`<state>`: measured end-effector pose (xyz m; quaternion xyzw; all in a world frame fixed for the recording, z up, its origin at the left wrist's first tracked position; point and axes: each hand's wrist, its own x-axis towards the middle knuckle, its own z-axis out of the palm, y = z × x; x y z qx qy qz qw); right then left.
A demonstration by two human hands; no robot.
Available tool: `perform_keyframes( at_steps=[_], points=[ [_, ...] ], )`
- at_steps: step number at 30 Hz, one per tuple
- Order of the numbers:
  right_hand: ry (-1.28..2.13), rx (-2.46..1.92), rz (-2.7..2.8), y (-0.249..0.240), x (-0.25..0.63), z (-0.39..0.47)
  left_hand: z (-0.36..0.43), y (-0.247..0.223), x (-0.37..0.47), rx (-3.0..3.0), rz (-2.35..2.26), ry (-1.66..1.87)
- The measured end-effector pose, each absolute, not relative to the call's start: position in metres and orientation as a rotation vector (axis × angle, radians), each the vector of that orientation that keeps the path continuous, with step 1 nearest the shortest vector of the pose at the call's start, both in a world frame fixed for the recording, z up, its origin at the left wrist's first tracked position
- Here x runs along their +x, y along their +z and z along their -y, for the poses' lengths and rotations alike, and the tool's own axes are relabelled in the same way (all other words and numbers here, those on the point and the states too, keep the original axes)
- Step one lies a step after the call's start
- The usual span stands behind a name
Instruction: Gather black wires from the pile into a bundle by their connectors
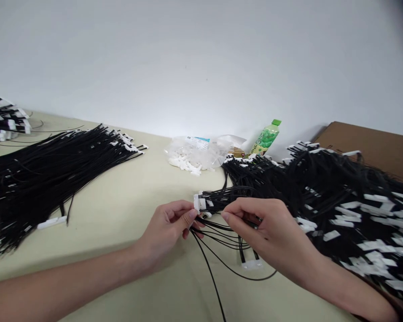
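My left hand point(171, 223) is closed, its thumb and forefinger pinching the ends of several thin black wires point(218, 237). Those wires fan out rightward and down from its fingertips. Just above the thumb is a white plastic connector point(196, 203) with more black wires behind it; I cannot tell if the hand touches it. My right hand point(262, 228) is closed too, thumb and forefinger tips together above the wires. Whatever lies between those tips is too small to make out. Below it, a translucent white connector point(253, 264) on two black leads rests on the table.
A large heap of black wires with white connectors point(349, 214) covers the right side. Another wire bundle point(63, 165) lies on the left. At the back are a plastic bag of white pieces point(191, 156), a green bottle point(267, 137) and a cardboard box point(372, 145).
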<state>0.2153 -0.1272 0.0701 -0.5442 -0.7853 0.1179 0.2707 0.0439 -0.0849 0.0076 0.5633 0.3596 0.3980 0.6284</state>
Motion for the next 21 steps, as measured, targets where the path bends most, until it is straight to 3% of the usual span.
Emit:
perform_keyframes(
  at_steps=[21],
  points=[
    [-0.044, -1.037, 2.263, 0.054, 0.209, 0.117, 0.084, 0.006, 0.043, 1.277, -0.786, 0.889]
  ],
)
